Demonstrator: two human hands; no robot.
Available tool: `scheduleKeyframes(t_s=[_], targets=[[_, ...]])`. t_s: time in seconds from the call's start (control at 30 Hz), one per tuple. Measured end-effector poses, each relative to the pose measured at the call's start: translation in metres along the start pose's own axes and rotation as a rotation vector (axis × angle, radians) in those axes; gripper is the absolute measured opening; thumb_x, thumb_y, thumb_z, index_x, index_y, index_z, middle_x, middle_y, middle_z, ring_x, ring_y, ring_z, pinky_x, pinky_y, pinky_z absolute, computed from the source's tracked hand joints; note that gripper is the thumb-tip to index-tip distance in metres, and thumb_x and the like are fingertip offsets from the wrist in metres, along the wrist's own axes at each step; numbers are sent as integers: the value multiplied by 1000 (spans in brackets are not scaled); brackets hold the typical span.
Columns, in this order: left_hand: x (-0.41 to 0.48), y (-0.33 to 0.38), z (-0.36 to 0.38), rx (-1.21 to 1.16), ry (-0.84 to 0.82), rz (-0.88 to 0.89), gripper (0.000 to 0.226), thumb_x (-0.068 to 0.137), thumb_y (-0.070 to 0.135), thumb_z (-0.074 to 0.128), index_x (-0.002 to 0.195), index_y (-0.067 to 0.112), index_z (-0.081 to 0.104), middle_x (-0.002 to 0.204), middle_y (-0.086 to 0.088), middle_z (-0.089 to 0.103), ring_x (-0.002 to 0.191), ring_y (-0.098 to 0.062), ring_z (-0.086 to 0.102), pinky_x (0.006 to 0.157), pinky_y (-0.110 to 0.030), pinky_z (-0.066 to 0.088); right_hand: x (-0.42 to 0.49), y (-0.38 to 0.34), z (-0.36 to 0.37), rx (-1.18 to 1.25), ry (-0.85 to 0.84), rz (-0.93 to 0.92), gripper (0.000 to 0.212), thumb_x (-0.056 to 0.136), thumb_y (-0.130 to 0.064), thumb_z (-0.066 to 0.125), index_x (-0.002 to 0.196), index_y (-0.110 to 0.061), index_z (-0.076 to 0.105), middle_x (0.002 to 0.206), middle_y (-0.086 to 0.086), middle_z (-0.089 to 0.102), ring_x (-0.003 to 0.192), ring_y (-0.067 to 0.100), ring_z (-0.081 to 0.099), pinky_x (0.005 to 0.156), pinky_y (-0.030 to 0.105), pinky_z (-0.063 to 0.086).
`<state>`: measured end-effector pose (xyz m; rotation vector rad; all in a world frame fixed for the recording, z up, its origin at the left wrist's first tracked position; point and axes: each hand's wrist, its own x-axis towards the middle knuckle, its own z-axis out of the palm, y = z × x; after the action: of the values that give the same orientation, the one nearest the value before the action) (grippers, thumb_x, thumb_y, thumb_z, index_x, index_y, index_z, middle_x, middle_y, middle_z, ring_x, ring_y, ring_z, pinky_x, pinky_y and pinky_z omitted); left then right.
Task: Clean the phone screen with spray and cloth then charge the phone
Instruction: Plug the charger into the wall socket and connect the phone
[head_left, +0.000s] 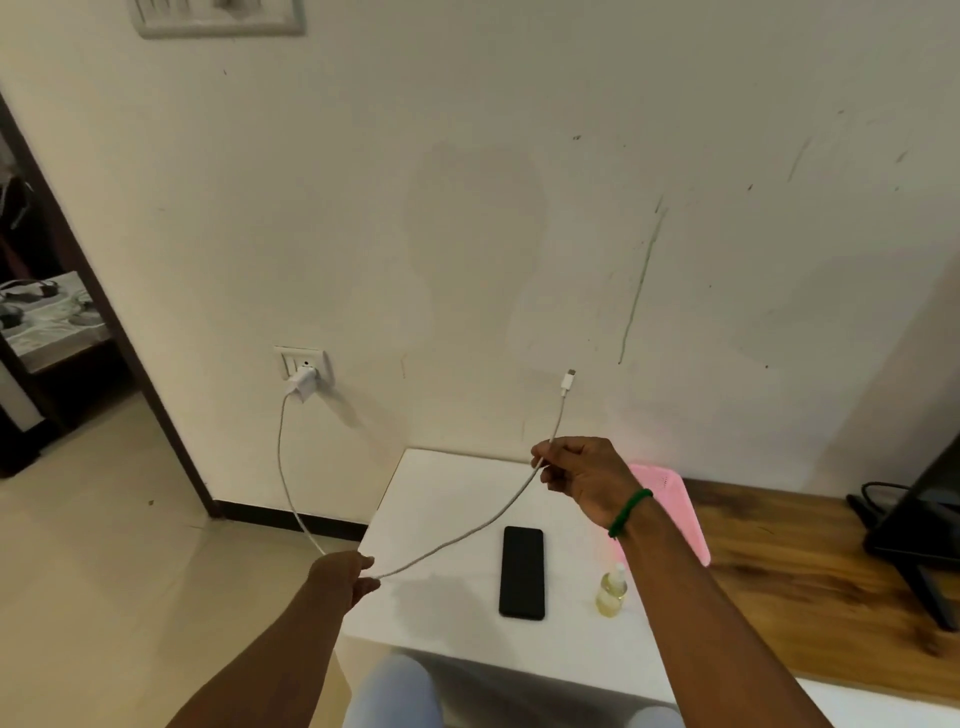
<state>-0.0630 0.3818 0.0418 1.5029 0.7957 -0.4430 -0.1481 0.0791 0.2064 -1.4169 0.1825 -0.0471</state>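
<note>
A black phone (522, 572) lies screen up on the white table (441, 499). To its right stands a small spray bottle (612, 591) of yellowish liquid. A white charging cable (457, 538) runs from the white adapter (300, 387) plugged into the wall socket. My left hand (343, 577) pinches the cable at the table's left edge. My right hand (584, 480) grips the cable higher up, above the phone, with the free connector (567, 382) pointing upward. A pink cloth (670, 512) lies behind my right wrist, partly hidden.
A wooden surface (810, 571) extends right of the table with a dark stand (914, 540) on it. A doorway with a dark frame (104, 322) opens at the left. My knees show at the bottom edge.
</note>
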Motion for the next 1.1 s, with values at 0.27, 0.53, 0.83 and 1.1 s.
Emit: scheduleKeyframes(t_s=[0.27,0.53,0.83,1.1], targets=[[-78,62,63,124,-173,477,27,90,33,64,76,11,63,78,-9,64,60,-18,57,52,-23,42,-4,21,28,-56,-44,4,12,86,-7,62,81,0,70,70,12,65,56,17,61,56,25,54],[-141,67,123,-29,-619,540,45,93,48,55,93,5,70,82,-9,74,73,-20,68,68,-31,53,-15,53,39,-123,-91,60,18,86,-12,64,78,2,69,67,10,65,55,16,61,57,26,53],[-135,41,128,-83,-639,507,26,95,26,58,90,3,71,77,-10,71,67,-19,65,59,-28,53,-19,75,29,-167,-75,136,21,86,-15,65,83,6,68,68,10,66,53,14,61,53,25,50],[-129,19,143,118,-675,434,24,95,22,58,99,3,71,72,0,67,59,-9,63,56,-20,50,-9,86,18,-51,147,74,14,84,-4,61,78,-11,72,69,3,73,66,14,70,55,16,51]])
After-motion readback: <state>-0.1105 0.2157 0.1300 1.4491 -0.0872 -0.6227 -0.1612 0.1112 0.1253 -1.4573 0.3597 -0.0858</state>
